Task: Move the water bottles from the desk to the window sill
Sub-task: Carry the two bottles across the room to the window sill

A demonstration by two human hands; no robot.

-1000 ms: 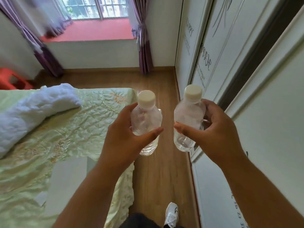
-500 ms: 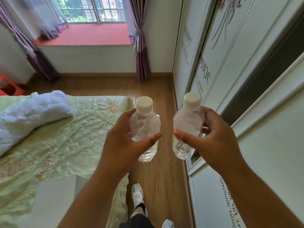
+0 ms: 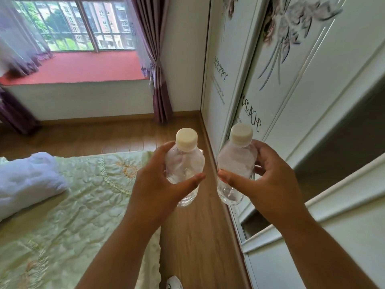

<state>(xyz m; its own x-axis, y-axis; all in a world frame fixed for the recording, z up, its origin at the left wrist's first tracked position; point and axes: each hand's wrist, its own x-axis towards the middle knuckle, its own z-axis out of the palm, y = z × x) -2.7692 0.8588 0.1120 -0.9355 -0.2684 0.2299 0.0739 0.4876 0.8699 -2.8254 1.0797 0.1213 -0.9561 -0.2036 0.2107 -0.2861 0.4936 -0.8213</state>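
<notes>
The left hand (image 3: 154,184) is gripping the left water bottle (image 3: 184,167) around its middle, thumb across the near side, fingers wrapped behind. The right hand (image 3: 264,180) is clasping the right water bottle (image 3: 236,163) likewise. Both clear, white-capped bottles are standing upright, just beside each other but apart, over the wooden floor (image 3: 193,236). This floor strip is running between the bed (image 3: 73,215) at left and the white wardrobe (image 3: 312,101) at right, toward the red window sill (image 3: 83,67) at far left, well apart from the bottles. A purple curtain (image 3: 158,69) is hanging at the sill's right end. A white shoe (image 3: 174,284) is being cut off at the bottom edge
</notes>
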